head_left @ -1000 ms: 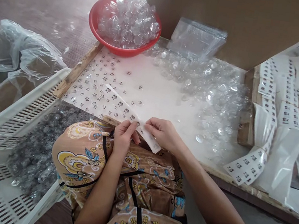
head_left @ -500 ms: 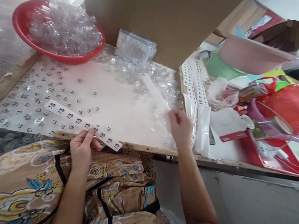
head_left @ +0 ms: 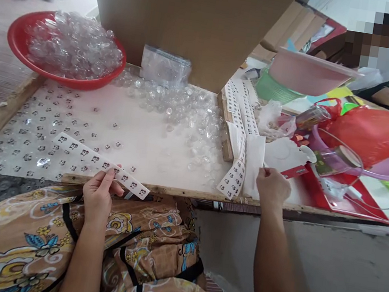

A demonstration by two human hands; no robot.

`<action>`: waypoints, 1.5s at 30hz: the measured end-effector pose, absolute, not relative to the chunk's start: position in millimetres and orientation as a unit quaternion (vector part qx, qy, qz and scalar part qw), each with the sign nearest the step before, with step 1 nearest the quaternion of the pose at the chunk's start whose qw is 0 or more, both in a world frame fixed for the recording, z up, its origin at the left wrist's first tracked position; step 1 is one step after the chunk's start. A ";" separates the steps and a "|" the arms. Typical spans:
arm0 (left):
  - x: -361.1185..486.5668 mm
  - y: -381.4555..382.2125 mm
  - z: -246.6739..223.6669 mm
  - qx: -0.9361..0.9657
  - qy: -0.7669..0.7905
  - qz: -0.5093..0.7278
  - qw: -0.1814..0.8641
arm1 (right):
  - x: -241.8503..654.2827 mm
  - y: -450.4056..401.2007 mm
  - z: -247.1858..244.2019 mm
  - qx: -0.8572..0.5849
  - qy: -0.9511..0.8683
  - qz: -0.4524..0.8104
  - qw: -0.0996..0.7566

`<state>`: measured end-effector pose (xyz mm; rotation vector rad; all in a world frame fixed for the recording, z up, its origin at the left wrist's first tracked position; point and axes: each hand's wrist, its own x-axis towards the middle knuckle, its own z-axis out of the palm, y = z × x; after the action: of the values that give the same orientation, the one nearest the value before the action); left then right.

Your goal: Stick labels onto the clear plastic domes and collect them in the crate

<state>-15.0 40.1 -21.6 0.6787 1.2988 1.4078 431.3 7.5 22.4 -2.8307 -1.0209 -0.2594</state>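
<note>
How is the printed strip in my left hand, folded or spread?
Spread out: the printed strip extends straight to both sides of your left hand, no fold showing.

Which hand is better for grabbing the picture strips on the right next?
Probably the right hand: it is close to those picture strips, at the edge of the white strip beside them, though I can't tell whether it grips that. The left hand is farther away and pinches a loose picture strip.
</note>
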 end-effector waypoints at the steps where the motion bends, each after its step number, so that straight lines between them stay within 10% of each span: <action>1: -15.1 40.1 -21.7 0.285 0.543 0.588 0.527 | 429.1 9.8 18.5 -0.934 -0.344 -0.071 0.057; 9: -14.3 38.3 -23.5 0.296 0.545 0.590 0.517 | 426.8 3.7 12.5 -0.935 -0.351 -0.030 0.030; 14: -15.2 35.6 -25.9 0.321 0.548 0.583 0.507 | 376.2 11.4 26.1 -0.872 -0.440 -0.146 0.157; 25: -15.4 29.9 -27.5 0.284 0.522 0.619 0.514 | 157.4 37.1 5.5 -0.546 -0.676 0.392 0.301; 45: -13.5 31.7 -16.4 0.307 0.570 0.527 0.551 | 177.4 44.0 -23.0 -0.600 -0.613 0.243 0.452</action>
<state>-13.5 31.7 -16.4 0.7265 1.3487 1.2469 177.4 44.0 -23.0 -1.4828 -1.5139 0.6005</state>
